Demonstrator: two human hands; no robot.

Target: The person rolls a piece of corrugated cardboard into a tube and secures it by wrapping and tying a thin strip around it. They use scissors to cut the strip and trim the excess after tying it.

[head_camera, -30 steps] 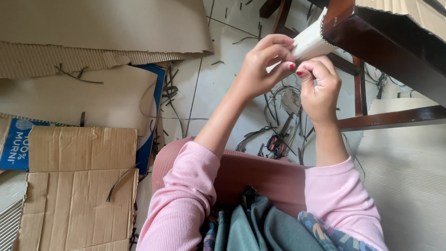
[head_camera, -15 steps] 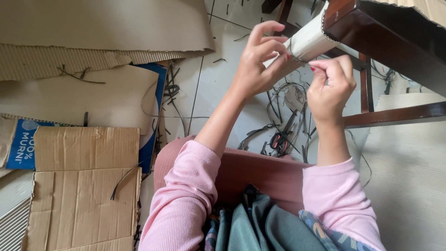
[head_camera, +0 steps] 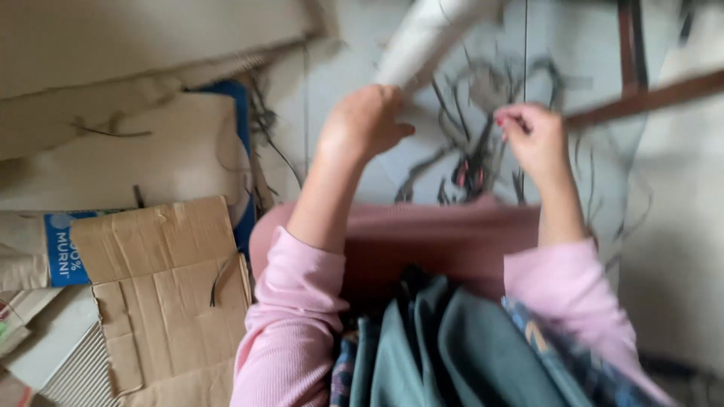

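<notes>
Left hand (head_camera: 363, 124) gripping white roll (head_camera: 426, 38); right hand (head_camera: 532, 137) pinched shut.

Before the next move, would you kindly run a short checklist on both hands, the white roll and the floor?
1. Left hand gripping the white roll: ok.
2. Right hand pinched shut; what it pinches: cannot tell.
3. Roll's far end in view: not ok, cut off at the top edge.
4. Floor under the hands free of the dark strands: not ok.
5. Picture sharp enough to judge: not ok, blurred.
</notes>
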